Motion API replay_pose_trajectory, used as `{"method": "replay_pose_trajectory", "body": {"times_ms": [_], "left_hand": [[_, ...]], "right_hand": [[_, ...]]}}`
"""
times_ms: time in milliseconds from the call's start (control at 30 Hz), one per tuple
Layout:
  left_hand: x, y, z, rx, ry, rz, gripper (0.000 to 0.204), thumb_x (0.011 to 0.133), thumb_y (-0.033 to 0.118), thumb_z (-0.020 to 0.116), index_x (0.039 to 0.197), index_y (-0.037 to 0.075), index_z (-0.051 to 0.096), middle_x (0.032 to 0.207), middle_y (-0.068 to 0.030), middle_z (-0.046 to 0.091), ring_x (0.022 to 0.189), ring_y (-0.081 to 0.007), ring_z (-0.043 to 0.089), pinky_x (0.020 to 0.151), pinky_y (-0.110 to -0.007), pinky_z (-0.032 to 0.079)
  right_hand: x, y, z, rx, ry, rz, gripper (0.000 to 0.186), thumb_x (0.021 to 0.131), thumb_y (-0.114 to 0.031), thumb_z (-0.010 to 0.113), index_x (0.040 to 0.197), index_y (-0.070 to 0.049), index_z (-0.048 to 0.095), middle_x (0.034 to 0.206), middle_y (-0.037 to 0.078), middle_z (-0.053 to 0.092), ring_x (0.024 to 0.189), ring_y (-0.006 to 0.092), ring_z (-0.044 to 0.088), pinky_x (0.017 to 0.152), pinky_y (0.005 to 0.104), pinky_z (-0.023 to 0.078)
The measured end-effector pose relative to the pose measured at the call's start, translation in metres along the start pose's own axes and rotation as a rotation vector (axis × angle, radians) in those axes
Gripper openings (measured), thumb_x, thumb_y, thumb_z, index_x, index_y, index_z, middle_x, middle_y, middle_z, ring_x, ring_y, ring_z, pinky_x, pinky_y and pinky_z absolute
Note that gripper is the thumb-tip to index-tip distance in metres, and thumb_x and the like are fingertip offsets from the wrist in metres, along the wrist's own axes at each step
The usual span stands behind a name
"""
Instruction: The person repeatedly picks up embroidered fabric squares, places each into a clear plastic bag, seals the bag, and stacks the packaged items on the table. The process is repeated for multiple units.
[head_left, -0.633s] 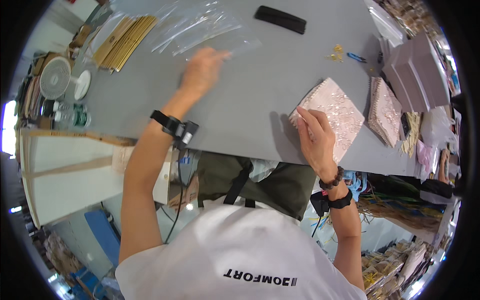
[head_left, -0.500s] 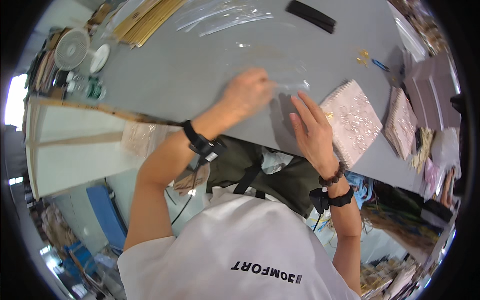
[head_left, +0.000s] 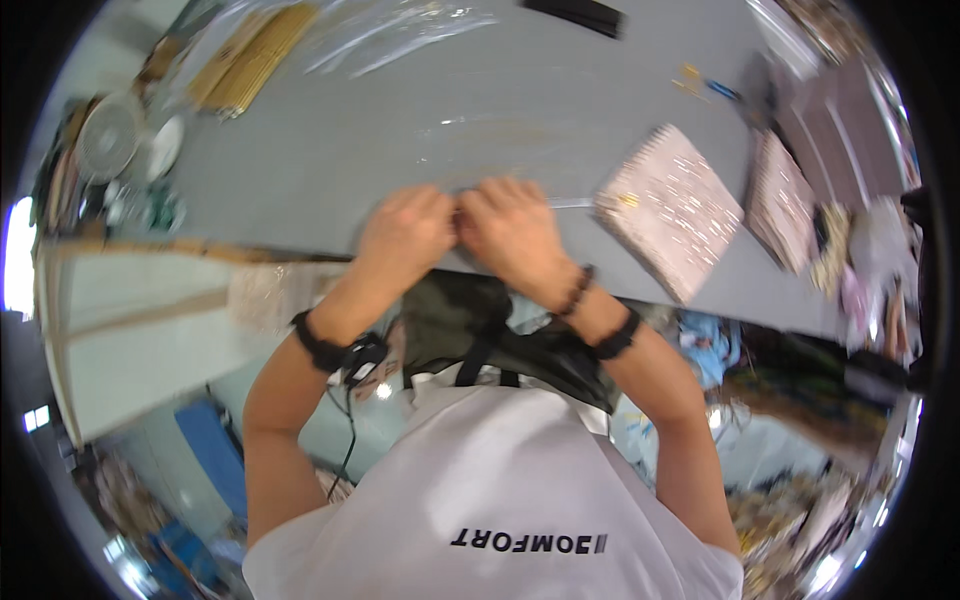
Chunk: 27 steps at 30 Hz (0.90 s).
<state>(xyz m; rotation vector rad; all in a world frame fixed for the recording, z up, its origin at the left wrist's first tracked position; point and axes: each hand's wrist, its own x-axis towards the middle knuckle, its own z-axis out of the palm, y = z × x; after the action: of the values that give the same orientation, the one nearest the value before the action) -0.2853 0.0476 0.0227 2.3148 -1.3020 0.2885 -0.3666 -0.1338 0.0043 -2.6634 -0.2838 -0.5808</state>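
Observation:
My left hand and my right hand are side by side at the near part of the grey table, almost touching, with fingers curled in. Beneath and beyond them a clear plastic bag lies flat, hard to see apart from its glints. Its near edge runs in to my closed fingers, which pinch it; the fingertips themselves are hidden and a little blurred. To the right of my right hand lies a pale pink square notebook-like item with a beaded, embroidered face and a scalloped edge.
A second pink embroidered item lies farther right, beside pink boxes. Beyond are a blue-handled tool, small gold pieces, a black strip, clear plastic sleeves and gold strips. A white fan stands left.
My right hand has come left from beside the pink item, its fingers going from spread to closed. My left hand has moved left and nearer to me. The view has shifted slightly.

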Motion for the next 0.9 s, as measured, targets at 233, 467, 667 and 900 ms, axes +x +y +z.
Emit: {"method": "replay_pose_trajectory", "body": {"times_ms": [233, 467, 667, 900], "left_hand": [[-0.003, -0.007, -0.013, -0.071, -0.038, -0.193, 0.018, 0.076, -0.002, 0.071, 0.092, 0.004, 0.065, 0.077, -0.0111, 0.061, 0.068, -0.0311, 0.062, 0.064, -0.042, 0.053], [0.002, 0.018, 0.003, -0.114, -0.041, -0.288, 0.012, 0.083, 0.002, 0.072, 0.093, 0.004, 0.066, 0.072, -0.0118, 0.062, 0.066, -0.0299, 0.064, 0.06, -0.042, 0.051], [0.047, 0.105, 0.054, -0.261, -0.086, -0.113, 0.076, 0.089, 0.001, 0.066, 0.16, 0.021, 0.049, 0.077, -0.0177, 0.069, 0.071, -0.0411, 0.068, 0.068, -0.053, 0.055], [0.054, 0.12, 0.062, -0.244, -0.197, -0.008, 0.057, 0.087, 0.002, 0.064, 0.14, 0.021, 0.072, 0.077, -0.0145, 0.058, 0.072, -0.0375, 0.065, 0.07, -0.051, 0.055]], "right_hand": [[-0.018, 0.071, -0.086, 0.156, -0.046, 0.083, 0.027, 0.09, -0.023, 0.082, 0.112, -0.011, 0.072, 0.102, 0.009, 0.069, 0.089, 0.0323, 0.071, 0.075, 0.0419, 0.059], [-0.042, 0.168, -0.167, -0.155, -0.325, -0.626, 0.036, 0.104, -0.023, 0.063, 0.135, -0.005, 0.068, 0.141, 0.012, 0.069, 0.136, 0.0318, 0.062, 0.119, 0.0453, 0.048], [-0.037, 0.179, -0.109, -0.065, -0.277, -0.196, 0.055, 0.113, -0.037, 0.046, 0.157, -0.004, 0.051, 0.159, 0.018, 0.055, 0.15, 0.035, 0.048, 0.13, 0.0495, 0.031], [-0.073, 0.135, -0.11, -0.027, -0.184, 0.093, 0.076, 0.106, -0.052, 0.059, 0.16, -0.001, 0.045, 0.164, 0.025, 0.046, 0.157, 0.0426, 0.035, 0.131, 0.0553, 0.022]]}}
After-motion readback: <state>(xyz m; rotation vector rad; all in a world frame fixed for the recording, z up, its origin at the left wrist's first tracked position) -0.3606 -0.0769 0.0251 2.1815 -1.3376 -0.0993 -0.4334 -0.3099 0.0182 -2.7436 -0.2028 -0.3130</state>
